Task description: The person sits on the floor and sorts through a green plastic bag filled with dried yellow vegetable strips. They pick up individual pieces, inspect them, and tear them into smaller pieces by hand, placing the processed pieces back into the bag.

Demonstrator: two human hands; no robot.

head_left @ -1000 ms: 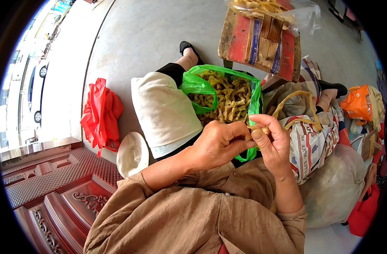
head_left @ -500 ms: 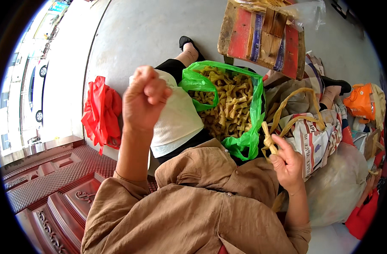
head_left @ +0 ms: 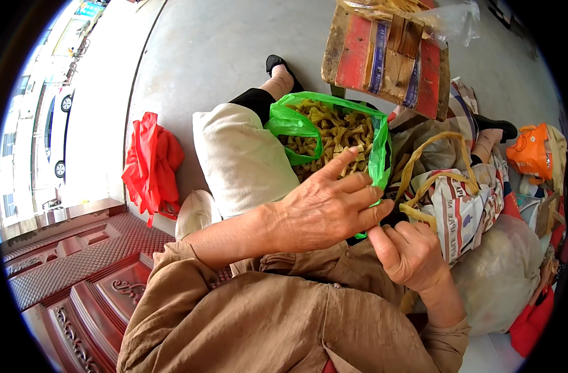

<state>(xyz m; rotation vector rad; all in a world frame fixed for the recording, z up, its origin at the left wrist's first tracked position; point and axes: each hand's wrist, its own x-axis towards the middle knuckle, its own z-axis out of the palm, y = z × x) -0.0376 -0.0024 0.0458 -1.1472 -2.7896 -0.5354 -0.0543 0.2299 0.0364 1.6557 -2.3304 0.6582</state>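
Note:
Over the lap, my left hand (head_left: 324,211) reaches across to the right, index finger stretched out and the other fingers bent. Their tips meet my right hand (head_left: 414,252), which is closed. A knotted yellowish strip was in the right hand in the earlier frame; the fingers now hide it, and what the left fingers pinch is hidden too. Just beyond the hands, between the knees, stands an open green plastic bag (head_left: 378,146), holding many similar knotted pieces (head_left: 340,127). Part of its near rim is behind my left hand.
White cloth (head_left: 240,161) covers my left thigh. A crumpled red bag (head_left: 150,168) lies left. Ahead stands a red-topped wooden stool (head_left: 355,53) bearing a clear bag. At right are a printed white bag (head_left: 461,211), yellowish strips (head_left: 418,180), a cloudy plastic bag (head_left: 502,273) and an orange bag (head_left: 533,152).
My left hand has come down and right from its raised place to meet my right hand. The right fingers have curled in, and the knotted strip no longer shows.

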